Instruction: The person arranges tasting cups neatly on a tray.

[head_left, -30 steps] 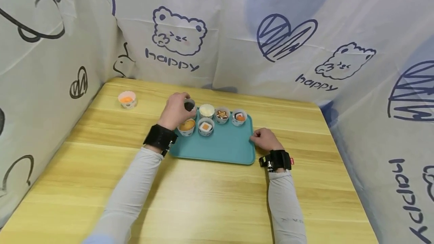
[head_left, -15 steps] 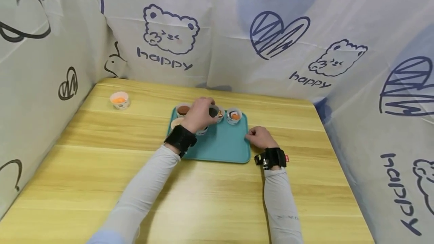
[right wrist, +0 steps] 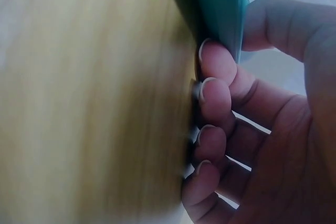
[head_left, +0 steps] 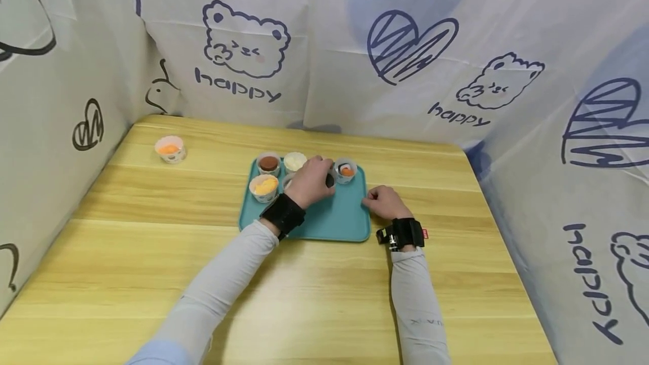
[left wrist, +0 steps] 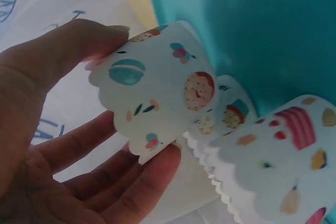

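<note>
My left hand (head_left: pixel 310 182) grips a printed paper baking cup (left wrist: pixel 157 72) between thumb and fingers, over the right half of a teal tray (head_left: pixel 329 221). Dark filling shows in that cup from the head view. Another printed cup (left wrist: pixel 278 156) stands close beside it in the left wrist view. The tray's right edge lies between the thumb and forefinger of my right hand (head_left: pixel 387 203); its other fingers curl down by the wooden tabletop. My left hand hides the star-topped cup and most of the white-and-orange-topped one.
Other cups on the tray hold brown (head_left: pixel 268 163), cream-coloured (head_left: pixel 295 161), yellow (head_left: pixel 265 186) and black-white-orange (head_left: pixel 346 171) fillings. A cup with orange filling (head_left: pixel 170 149) stands on the wooden table (head_left: pixel 121 252), far left. Printed cloth walls (head_left: pixel 334 83) border the back and sides.
My left hand has carried the dark-filled cup rightward from the tray's back left, uncovering the brown-filled cup. My right hand stays at the tray's edge. The head view has shifted slightly.
</note>
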